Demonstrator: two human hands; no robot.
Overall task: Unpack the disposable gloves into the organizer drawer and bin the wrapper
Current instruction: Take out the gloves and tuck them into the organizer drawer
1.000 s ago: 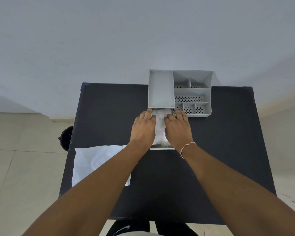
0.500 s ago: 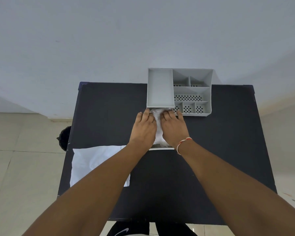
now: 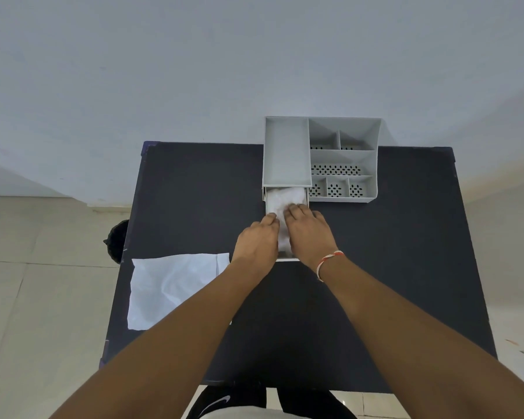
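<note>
Both hands have slid back; the left hand point(image 3: 258, 241) and right hand point(image 3: 309, 232) press flat, unclenched fingers on the gloves point(image 3: 285, 198) in the drawer point(image 3: 287, 259); the wrapper point(image 3: 173, 287) waits.

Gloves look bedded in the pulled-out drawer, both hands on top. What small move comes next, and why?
Probably lift both hands off and push the drawer shut. The gloves lie inside its walls under the left hand and right hand, and the drawer stands pulled out of the organizer. The wrapper lies on the table, not yet binned.
</note>
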